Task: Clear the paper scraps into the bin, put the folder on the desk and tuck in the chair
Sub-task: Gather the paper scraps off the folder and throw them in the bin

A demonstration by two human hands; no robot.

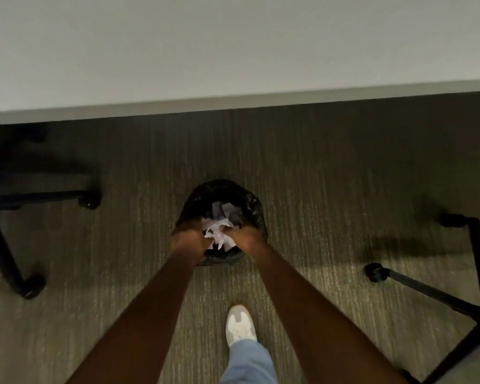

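A small round bin (250,202) lined with a black bag stands on the carpet below the desk edge. Crumpled white paper scraps (219,234) are bunched between my two hands, right over the bin's mouth. My left hand (187,239) grips the scraps from the left, and my right hand (247,236) grips them from the right. More scraps, grey in the shadow, lie deeper inside the bin. The white desk (233,51) fills the top of the view. No folder is visible.
A black chair base with castors (89,200) stands at the left, partly under the desk. Another black chair base (376,271) spreads at the right. My foot in a white shoe (240,325) is planted on the striped carpet behind the bin.
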